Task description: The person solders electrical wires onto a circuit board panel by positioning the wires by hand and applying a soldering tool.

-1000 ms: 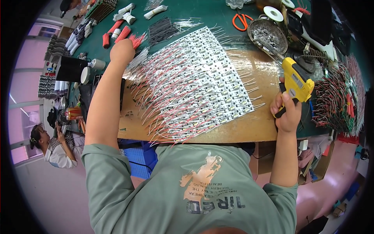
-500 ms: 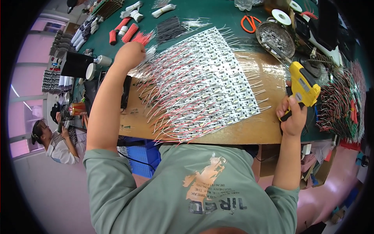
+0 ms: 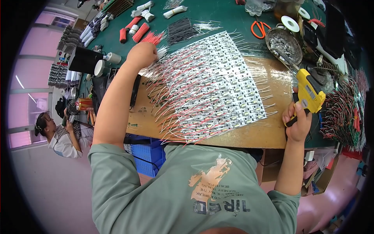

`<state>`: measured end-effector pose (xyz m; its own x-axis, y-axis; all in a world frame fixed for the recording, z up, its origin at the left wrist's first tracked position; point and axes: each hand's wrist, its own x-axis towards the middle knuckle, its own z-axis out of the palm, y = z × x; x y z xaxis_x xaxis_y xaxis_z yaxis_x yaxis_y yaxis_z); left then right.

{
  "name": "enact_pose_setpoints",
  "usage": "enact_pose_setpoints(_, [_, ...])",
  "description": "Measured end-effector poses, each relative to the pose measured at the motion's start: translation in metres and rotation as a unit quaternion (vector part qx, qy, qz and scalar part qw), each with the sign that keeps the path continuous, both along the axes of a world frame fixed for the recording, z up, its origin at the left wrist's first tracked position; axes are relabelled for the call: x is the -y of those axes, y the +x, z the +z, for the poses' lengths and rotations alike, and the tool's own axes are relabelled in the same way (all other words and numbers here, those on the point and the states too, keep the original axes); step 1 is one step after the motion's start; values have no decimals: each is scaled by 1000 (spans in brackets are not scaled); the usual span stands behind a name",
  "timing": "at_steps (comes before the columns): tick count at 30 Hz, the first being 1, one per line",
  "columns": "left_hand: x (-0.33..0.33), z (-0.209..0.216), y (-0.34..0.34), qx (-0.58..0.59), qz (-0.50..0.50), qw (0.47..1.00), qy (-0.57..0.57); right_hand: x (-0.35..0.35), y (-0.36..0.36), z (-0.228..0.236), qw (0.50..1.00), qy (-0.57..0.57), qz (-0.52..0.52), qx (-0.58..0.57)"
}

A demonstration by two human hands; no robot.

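Note:
My right hand (image 3: 298, 120) is wrapped round the handle of a yellow and black soldering gun (image 3: 311, 91). Its long metal tip points away toward a round metal bowl (image 3: 269, 43) holding silvery solder scraps. At the far left corner of a sheet of white circuit boards (image 3: 233, 78), my left hand (image 3: 142, 55) is closed beside a small heap of white wires (image 3: 162, 51); its fingertips are mostly hidden. Red and white wires (image 3: 171, 113) fan out from the left edge of the boards, and short white ones stick out on the right. The sheet lies on a brown work mat (image 3: 272, 134).
Behind the boards lie red wire bundles (image 3: 141, 32), black wires (image 3: 181, 31) and orange-handled scissors (image 3: 260, 29). A solder reel (image 3: 290, 23) stands near the bowl. Finished-looking wired pieces (image 3: 343, 111) are heaped at right. A co-worker (image 3: 58, 132) sits at left; a blue crate (image 3: 148, 156) is under the table.
The whole view has shifted a little, so everything appears lower and further right. Both hands keep nearly the same places beside the boards, and the soldering gun stays in my right hand.

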<state>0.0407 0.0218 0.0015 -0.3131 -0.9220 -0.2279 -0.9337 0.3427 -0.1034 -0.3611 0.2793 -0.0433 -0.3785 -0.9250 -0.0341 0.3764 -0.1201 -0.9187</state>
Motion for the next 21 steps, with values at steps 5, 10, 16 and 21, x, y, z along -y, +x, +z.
enact_pose_setpoints(5, [10,5,-2,-36,7,998,58,0,1,3,1000,3,2,-1])
enact_pose_setpoints(10, [16,4,2,-67,-3,994,90,0,0,2,1000,9,4,-4])
enact_pose_setpoints(16, [12,7,3,-103,9,989,104,-1,0,3,1000,20,0,1])
enact_pose_setpoints(21, [9,10,5,-124,16,988,88,-1,1,2,1000,17,-2,-3])
